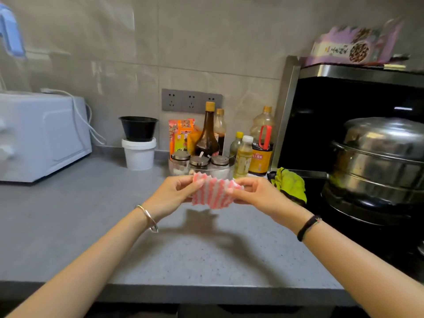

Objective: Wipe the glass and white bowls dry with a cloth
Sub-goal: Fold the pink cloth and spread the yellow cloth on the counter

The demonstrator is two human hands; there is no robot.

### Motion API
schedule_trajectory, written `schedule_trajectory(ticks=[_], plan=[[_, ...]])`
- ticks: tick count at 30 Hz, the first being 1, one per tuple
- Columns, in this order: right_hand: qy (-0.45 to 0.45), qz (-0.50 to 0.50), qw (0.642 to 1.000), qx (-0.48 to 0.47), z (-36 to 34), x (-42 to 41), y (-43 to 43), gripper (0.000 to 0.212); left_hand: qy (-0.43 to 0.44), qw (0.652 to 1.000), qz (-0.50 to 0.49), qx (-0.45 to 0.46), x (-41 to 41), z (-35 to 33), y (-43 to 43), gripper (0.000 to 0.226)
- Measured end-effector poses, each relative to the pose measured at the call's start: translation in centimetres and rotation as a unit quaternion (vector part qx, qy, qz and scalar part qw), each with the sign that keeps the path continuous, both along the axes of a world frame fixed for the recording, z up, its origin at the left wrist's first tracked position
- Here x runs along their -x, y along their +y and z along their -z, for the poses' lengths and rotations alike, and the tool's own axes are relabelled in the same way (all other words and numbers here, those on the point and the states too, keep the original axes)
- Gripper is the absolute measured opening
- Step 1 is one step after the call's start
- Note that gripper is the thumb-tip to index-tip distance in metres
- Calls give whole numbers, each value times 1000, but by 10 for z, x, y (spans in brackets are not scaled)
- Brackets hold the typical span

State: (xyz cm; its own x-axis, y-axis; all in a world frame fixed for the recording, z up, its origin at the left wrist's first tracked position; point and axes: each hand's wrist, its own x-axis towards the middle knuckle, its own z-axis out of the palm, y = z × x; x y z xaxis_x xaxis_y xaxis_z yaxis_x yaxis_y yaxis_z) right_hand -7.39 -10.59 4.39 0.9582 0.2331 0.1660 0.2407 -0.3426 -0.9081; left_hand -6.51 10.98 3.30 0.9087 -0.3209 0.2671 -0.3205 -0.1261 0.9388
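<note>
Forearms: 2, entering from the bottom corners, elbows cut off by the frame.
Microwave: white, far left, front cropped and blurred.
Left hand: thumb and curled fingers pinch the cloth's left edge.
Cloth: pink-and-white striped, held stretched between both hands above the grey countertop, clear of it.
Jars: 3, lidded, behind the cloth, bases hidden.
Right hand: fingertips pinch the cloth's right edge.
Steamer pot: steel, right side cut off.
</note>
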Motion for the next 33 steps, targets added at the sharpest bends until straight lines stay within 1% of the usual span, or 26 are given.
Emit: schedule_trajectory(ticks=[2, 4, 6, 8, 9, 11, 12, 14, 15, 17, 18, 19, 21, 23, 25, 26, 28, 30, 31, 32, 33], plan=[[65, -44, 997, 23, 28, 14, -5, 9, 35, 998, 35, -47, 16, 26, 10, 20], [136, -91, 986, 39, 58, 26, -8, 10, 66, 990, 90, -91, 32, 53, 20, 19], [182, -121, 975, 28, 76, 35, -10, 12, 83, 982, 124, -113, 42, 73, 29, 25], [182, -126, 975, 30, 82, 35, -8, 12, 107, 982, 123, -99, 45, 79, 33, 32], [170, -116, 978, 35, 81, 33, -6, 13, 128, 983, 111, -75, 42, 79, 33, 31], [145, -80, 986, 30, 77, 24, 0, 14, 157, 985, 69, -35, 35, 76, 29, 24], [133, -59, 989, 27, 75, 18, 3, 12, 150, 987, 40, -43, 29, 72, 26, 19], [105, -21, 993, 50, 72, 3, 6, 7, 109, 990, -18, -91, 10, 69, 22, 10], [86, 1, 993, 86, 72, -6, 6, 6, 79, 988, -45, -121, -1, 68, 19, 8], [31, 35, 980, 195, 76, -26, 4, 9, 38, 981, -88, -169, -22, 68, 13, 9], [11, 44, 971, 235, 80, -35, 3, 11, 29, 977, -98, -189, -31, 70, 10, 7], [7, 48, 966, 253, 83, -42, 2, 12, 22, 971, -100, -214, -37, 72, 7, 9], [16, 47, 967, 252, 90, -51, 1, 13, 20, 960, -107, -259, -46, 78, 4, 15], [7, 51, 968, 245, 96, -53, 2, 14, 20, 954, -124, -271, -48, 83, 5, 18], [-25, 70, 967, 243, 100, -48, 0, 17, 17, 953, -143, -266, -43, 84, 8, 25], [-56, 83, 964, 247, 101, -44, 0, 19, 1, 950, -150, -275, -39, 84, 10, 31], [-120, 80, 955, 258, 100, -31, -1, 20, -68, 938, -140, -311, -26, 78, 16, 38], [-141, 21, 956, 256, 96, -14, 1, 22, -134, 929, -76, -337, -10, 72, 22, 38], [-142, -16, 953, 266, 96, -5, 3, 27, -154, 919, -40, -360, -4, 70, 25, 38], [-147, -41, 945, 290, 96, 1, 4, 34, -174, 901, -13, -397, 0, 71, 27, 39], [-162, -51, 930, 325, 97, 6, 5, 40, -198, 873, 1, -445, 1, 73, 29, 40]])
